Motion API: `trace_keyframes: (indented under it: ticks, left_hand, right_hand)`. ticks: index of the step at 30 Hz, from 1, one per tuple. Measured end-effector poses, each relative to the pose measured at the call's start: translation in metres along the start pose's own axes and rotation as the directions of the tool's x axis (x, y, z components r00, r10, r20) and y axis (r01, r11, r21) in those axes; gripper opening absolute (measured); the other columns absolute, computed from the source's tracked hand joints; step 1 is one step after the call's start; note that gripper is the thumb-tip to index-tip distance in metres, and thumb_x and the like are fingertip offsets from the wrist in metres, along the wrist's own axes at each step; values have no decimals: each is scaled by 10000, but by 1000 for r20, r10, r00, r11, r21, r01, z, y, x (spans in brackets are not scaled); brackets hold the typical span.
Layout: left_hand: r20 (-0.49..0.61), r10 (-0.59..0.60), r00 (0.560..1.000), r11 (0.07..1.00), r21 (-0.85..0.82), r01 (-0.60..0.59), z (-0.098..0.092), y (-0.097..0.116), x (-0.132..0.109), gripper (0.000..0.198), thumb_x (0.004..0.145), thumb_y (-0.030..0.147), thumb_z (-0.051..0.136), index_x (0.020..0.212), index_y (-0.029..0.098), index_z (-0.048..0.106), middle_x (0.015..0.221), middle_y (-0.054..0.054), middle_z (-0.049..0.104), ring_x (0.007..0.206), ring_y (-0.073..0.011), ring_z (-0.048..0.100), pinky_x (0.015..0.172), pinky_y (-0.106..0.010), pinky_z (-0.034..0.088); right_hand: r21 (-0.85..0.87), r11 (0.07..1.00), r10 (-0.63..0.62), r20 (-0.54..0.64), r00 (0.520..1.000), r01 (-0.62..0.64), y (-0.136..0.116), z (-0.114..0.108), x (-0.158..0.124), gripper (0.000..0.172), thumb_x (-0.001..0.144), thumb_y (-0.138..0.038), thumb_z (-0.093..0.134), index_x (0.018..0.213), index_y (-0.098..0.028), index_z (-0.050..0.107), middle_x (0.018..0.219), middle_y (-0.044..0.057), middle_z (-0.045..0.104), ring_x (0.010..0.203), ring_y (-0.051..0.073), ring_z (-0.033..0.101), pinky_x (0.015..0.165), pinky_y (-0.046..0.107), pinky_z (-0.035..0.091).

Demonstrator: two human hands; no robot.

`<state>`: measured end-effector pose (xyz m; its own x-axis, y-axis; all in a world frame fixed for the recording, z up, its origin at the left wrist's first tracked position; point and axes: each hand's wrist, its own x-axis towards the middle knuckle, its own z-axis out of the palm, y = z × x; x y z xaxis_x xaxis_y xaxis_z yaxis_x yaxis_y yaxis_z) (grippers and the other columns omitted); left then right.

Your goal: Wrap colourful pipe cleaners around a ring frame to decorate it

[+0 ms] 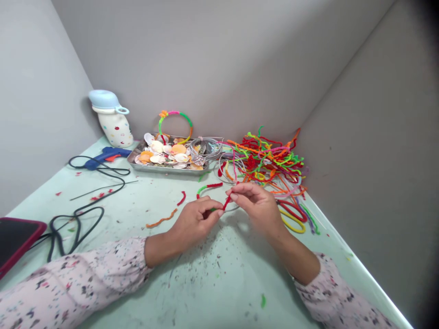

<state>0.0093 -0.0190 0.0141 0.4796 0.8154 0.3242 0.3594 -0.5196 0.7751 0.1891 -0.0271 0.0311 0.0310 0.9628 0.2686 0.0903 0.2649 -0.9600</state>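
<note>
Over the pale green counter (219,278), both hands work close together in the middle of the view. The right hand (257,208) has a closed grip, thumb and forefinger pinching a red pipe cleaner (227,202) that slants up between the two hands. The left hand (195,224) is curled shut just beside it, its fingers turned toward the same spot, and a thin grey wire loop (219,208) passes close under them. A firm pinch near the working point would likely keep the springy stem from slipping or kinking, with the other hand steadying the loop. Just beyond lie a tangled heap of multicoloured pipe cleaners (267,157), a metal tray (161,170) of scallop shells (157,157) with a coil of grey cord (206,148), and a blue hot glue gun (103,157) with its black cable (85,214). What the left fingers hold is hidden inside the curled hand, though a speck of green shows there. Where the red stem meets the wire cannot be made out. A red-edged tablet (17,242) is cut off at the left edge.
</note>
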Motion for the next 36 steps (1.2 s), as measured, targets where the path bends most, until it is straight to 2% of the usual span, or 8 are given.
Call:
trace_keyframes:
  ticks: [7, 12, 17, 20, 26, 29, 31, 36]
  left_hand:
    - [-25, -1, 1000, 1000, -15, 1, 1, 1, 0, 173, 858, 182, 515, 814, 183, 683, 715, 10, 632, 687, -142, 544, 697, -273, 431]
    - [-8, 6, 1000, 1000, -4, -6, 3, -5, -2, 169, 869, 195, 520, 839, 181, 686, 725, 7, 605, 686, -134, 532, 654, -251, 407]
    - [-11, 34, 999, 999, 27, -34, 5, -8, -4, 186, 880, 216, 516, 851, 183, 697, 706, 3, 585, 685, -140, 528, 647, -256, 395]
    - [-11, 46, 999, 998, 41, -46, 5, -7, -4, 183, 878, 204, 519, 859, 182, 699, 711, -2, 575, 692, -141, 531, 650, -260, 394]
    - [-61, -9, 998, 999, -32, 7, 2, -7, -2, 165, 879, 224, 532, 876, 171, 688, 777, -21, 605, 740, -148, 568, 667, -258, 430]
    - [-99, -93, 991, 986, -145, 79, 0, -11, 1, 173, 890, 261, 519, 891, 166, 664, 761, -15, 612, 654, -130, 568, 599, -241, 440]
    - [-105, -162, 981, 965, -223, 136, 0, -14, 3, 181, 894, 292, 517, 899, 165, 646, 663, 15, 587, 554, -112, 541, 549, -230, 430]
    - [-80, -279, 957, 914, -329, 239, 1, -19, 7, 192, 867, 330, 553, 928, 162, 623, 505, 62, 516, 464, -108, 505, 492, -219, 397]
  right_hand:
    - [25, 999, -47, 36, 998, 46, 4, 0, -2, 115, 773, -278, 702, 866, -224, 660, 859, 15, 728, 793, 153, 679, 773, 309, 552]
    - [-199, 956, -191, 135, 972, 216, -1, -6, -3, 214, 847, -268, 637, 1061, -262, 649, 1095, 38, 700, 1045, 193, 640, 952, 385, 485]
    - [-539, 667, -437, 275, 856, 514, -12, -11, -1, 294, 827, -231, 638, 1113, -296, 657, 1244, 42, 637, 1195, 260, 539, 1046, 494, 389]
    - [-621, 539, -499, 308, 810, 569, -17, -15, 0, 330, 800, -237, 663, 1118, -323, 664, 1366, 25, 553, 1317, 320, 427, 1086, 572, 319]
    - [-520, 614, -553, 254, 794, 594, -19, -24, -3, 416, 805, -204, 657, 1199, -335, 628, 1519, 11, 357, 1327, 324, 441, 1070, 560, 393]
    - [-474, 645, -531, 286, 797, 600, -10, -24, -3, 446, 827, -194, 630, 1255, -312, 592, 1452, 61, 462, 1221, 287, 558, 1011, 503, 475]
    - [-492, 604, -530, 340, 777, 628, 0, -22, -1, 403, 832, -200, 631, 1221, -305, 618, 1309, 69, 601, 1157, 256, 603, 979, 458, 503]
    - [-579, 536, -538, 326, 777, 614, 28, -18, 5, 182, 818, -258, 656, 993, -271, 704, 1206, 71, 644, 1152, 257, 574, 974, 472, 462]
